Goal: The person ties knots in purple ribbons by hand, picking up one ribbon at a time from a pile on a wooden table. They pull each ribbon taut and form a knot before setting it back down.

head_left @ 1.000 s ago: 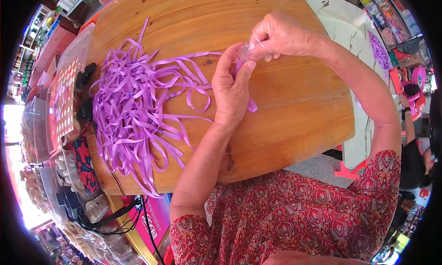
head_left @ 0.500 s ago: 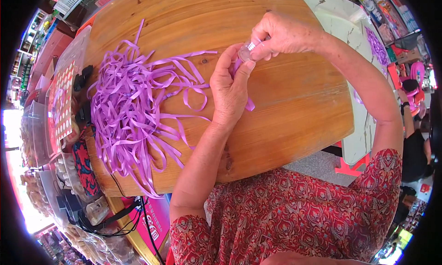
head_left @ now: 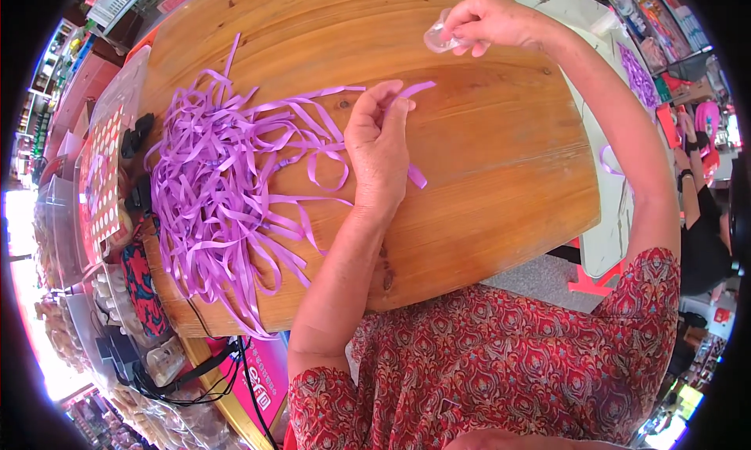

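Purple ribbons [head_left: 220, 185] clutter the wooden tabletop [head_left: 493, 199].

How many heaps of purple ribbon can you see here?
2: a large heap on the wooden tabletop, left of the left hand, and a smaller heap at the right, by the white marbled tabletop. More may be hidden.

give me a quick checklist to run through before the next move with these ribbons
1. Left hand has a purple strip pinched: ok, an end sticks out past the fingertips.
2. Right hand has the clear plastic piece: ok.
3. Hands apart from each other: ok, a gap shows between them.
4. Whole plastic piece visible: not ok, the right hand covers part.
5. Ribbon pile untangled: not ok, strands cross and loop.
6. Held strip separate from the pile: cannot tell, the left hand hides part.
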The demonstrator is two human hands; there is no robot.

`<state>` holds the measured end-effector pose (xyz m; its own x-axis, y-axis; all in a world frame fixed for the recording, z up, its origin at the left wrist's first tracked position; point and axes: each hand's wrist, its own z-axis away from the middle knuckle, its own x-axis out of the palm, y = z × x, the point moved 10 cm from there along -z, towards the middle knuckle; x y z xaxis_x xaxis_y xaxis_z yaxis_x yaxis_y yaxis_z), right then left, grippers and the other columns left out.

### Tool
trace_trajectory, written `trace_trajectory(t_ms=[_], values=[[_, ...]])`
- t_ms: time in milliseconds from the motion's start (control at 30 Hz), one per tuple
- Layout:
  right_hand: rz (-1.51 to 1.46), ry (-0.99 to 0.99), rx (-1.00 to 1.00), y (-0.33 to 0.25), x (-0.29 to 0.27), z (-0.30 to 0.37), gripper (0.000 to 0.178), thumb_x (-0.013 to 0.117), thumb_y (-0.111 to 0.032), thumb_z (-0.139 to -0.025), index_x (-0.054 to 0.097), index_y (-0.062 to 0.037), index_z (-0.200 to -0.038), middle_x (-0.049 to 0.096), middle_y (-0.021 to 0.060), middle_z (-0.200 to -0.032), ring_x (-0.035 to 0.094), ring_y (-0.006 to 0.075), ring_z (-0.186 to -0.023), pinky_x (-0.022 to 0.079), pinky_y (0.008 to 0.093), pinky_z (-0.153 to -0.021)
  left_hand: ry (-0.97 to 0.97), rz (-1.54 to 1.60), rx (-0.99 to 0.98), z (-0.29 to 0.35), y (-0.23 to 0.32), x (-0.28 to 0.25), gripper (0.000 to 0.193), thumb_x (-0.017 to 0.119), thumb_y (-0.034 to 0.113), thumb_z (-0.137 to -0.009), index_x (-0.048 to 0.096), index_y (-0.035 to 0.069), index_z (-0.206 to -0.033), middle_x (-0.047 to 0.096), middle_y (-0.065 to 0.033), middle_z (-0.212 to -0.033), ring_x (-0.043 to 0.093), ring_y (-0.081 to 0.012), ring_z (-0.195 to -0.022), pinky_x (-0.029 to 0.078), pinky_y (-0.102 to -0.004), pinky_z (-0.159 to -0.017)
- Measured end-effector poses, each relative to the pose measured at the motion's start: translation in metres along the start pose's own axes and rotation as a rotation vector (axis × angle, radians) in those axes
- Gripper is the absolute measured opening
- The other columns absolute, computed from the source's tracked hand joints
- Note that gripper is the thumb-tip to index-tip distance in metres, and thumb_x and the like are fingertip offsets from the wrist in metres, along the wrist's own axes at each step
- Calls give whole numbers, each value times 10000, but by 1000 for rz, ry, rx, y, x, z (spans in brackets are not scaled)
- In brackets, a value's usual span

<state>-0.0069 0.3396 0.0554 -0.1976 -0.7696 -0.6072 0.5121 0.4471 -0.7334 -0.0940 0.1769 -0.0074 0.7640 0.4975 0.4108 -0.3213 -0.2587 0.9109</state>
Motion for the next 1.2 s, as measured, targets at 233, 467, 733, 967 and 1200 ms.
trace_trajectory(t_ms=[233, 467, 733, 967, 1200], values=[[-50, 122, 206, 55, -33, -17, 135, 567, -68, -852, 634, 11, -939, 633, 108, -920, 646, 139, -824, 534, 233, -653, -33, -38, -45, 1, -5, 4, 158, 555, 53, -877, 602, 37, -1027, 599, 18, -827, 422, 3, -608, 294, -145, -498], [-127, 125, 138, 57, -47, -33, 225, 623, -174, -826, 629, 5, -962, 647, 104, -872, 639, 168, -805, 517, 281, -696, -42, -51, -43, 2, -9, 4, 158, 554, 49, -878, 604, 42, -1028, 597, 23, -826, 454, 2, -657, 308, -134, -526], [-42, 279, 249, 36, -54, -28, 273, 646, -301, -824, 653, -64, -959, 652, 39, -835, 638, 138, -751, 515, 260, -618, -62, 54, -23, 2, -2, 8, 199, 547, 27, -872, 589, 30, -1067, 616, -5, -837, 419, 7, -583, 284, -143, -475], [616, 656, -468, -44, -66, 22, 240, 662, -207, -782, 665, -56, -968, 620, 71, -791, 591, 196, -719, 453, 280, -639, -109, 75, 13, 3, 7, 14, 271, 563, 13, -857, 559, 34, -1127, 641, -28, -808, 377, 4, -532, 266, -149, -450], [282, 415, -592, -50, 45, 81, 182, 612, -51, -828, 658, -19, -1000, 641, 66, -932, 599, 183, -855, 476, 275, -746, -173, 115, -16, 11, 11, 24, 300, 585, 13, -847, 555, 52, -1143, 648, -35, -797, 367, -1, -527, 262, -149, -448]])
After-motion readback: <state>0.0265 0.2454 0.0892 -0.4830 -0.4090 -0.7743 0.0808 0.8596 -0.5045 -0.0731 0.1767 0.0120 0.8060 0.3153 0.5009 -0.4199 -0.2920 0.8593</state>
